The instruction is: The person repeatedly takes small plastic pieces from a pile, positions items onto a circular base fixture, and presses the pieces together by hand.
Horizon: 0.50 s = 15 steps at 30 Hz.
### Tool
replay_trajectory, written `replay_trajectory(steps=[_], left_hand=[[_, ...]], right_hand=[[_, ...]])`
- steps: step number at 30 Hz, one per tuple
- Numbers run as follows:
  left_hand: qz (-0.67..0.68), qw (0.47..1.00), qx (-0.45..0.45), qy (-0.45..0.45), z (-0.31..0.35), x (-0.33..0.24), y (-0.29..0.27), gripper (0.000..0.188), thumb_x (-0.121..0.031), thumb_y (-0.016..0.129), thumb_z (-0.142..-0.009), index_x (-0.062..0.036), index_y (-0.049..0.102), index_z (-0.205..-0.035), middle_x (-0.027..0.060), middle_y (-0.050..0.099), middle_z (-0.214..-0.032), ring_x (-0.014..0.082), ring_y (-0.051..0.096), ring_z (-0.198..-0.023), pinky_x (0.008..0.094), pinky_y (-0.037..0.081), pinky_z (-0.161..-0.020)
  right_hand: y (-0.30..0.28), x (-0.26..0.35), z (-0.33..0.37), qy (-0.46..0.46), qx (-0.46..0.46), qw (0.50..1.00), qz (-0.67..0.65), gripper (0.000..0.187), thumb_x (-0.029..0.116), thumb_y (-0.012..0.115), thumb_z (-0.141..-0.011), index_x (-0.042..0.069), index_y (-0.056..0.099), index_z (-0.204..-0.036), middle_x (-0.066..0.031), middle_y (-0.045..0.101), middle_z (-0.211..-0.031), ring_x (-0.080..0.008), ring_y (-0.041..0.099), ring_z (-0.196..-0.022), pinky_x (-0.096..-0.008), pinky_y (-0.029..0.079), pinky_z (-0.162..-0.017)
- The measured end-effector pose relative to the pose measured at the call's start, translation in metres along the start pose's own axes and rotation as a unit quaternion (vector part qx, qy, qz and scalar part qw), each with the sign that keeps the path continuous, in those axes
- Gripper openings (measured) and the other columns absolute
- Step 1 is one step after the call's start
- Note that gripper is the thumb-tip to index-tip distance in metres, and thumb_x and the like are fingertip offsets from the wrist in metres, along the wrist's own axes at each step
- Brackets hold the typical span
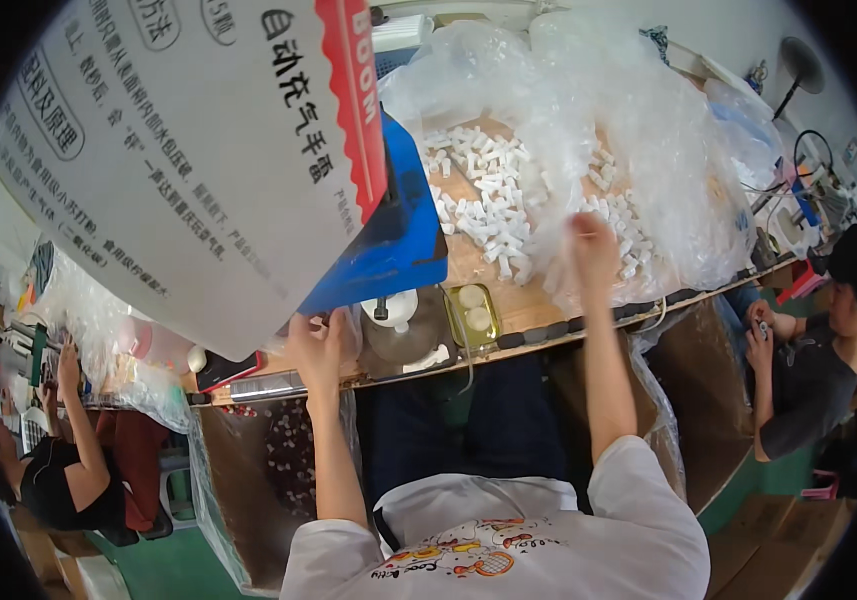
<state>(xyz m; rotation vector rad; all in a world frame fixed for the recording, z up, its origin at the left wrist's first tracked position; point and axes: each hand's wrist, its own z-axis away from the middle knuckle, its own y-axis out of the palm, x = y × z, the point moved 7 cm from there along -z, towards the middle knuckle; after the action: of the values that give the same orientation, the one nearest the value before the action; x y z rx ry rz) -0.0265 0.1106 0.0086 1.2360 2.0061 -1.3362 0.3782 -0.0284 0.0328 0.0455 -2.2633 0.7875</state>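
My left hand (316, 348) is at the table's front edge, below a blue plastic bin (403, 255). Its fingers are curled, their tips partly hidden, and whatever they hold cannot be made out. Farther right, my right hand (593, 245) is raised over the table, closed and somewhat blurred, beside a big clear plastic bag (638, 130). Anything inside that fist is hidden. Many small white plastic tubes (493, 205) lie loose around the bag. Between my hands stand a white round-topped device (390, 310) and a small yellow-green tray (488, 335) holding two pale round pieces.
A large white printed sheet (178, 190) with a red edge hangs close in front, covering the upper left. Brown cartons lined with plastic, one (248, 480) at left, stand under the table. One person (68, 470) sits at far left, another (813, 370) at far right.
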Motion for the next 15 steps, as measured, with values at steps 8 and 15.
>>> replay_trajectory(steps=[8,15], left_hand=[[0.151,0.982,0.028,0.114,0.028,-0.085,-0.016,0.029,-0.003,0.082,-0.077,0.0035,0.072,-0.103,0.0143,0.073,-0.097,0.0256,0.068,-0.087,0.0344,0.052,-0.079],[0.123,0.981,0.096,0.116,0.030,-0.083,0.004,0.029,-0.001,0.082,-0.076,0.0017,0.073,-0.103,0.0134,0.073,-0.099,0.0289,0.070,-0.089,0.0337,0.053,-0.077]], right_hand=[[-0.032,-0.118,-0.022,0.010,0.126,0.906,0.403,0.030,0.019,0.064,-0.091,0.005,0.066,-0.118,-0.0185,0.069,-0.106,-0.0312,0.068,-0.098,-0.0604,0.044,-0.087],[-0.063,-0.039,-0.003,-0.042,0.000,0.987,0.152,0.022,0.001,0.070,-0.084,0.001,0.066,-0.105,-0.0194,0.067,-0.094,-0.0384,0.065,-0.088,-0.0457,0.049,-0.076]])
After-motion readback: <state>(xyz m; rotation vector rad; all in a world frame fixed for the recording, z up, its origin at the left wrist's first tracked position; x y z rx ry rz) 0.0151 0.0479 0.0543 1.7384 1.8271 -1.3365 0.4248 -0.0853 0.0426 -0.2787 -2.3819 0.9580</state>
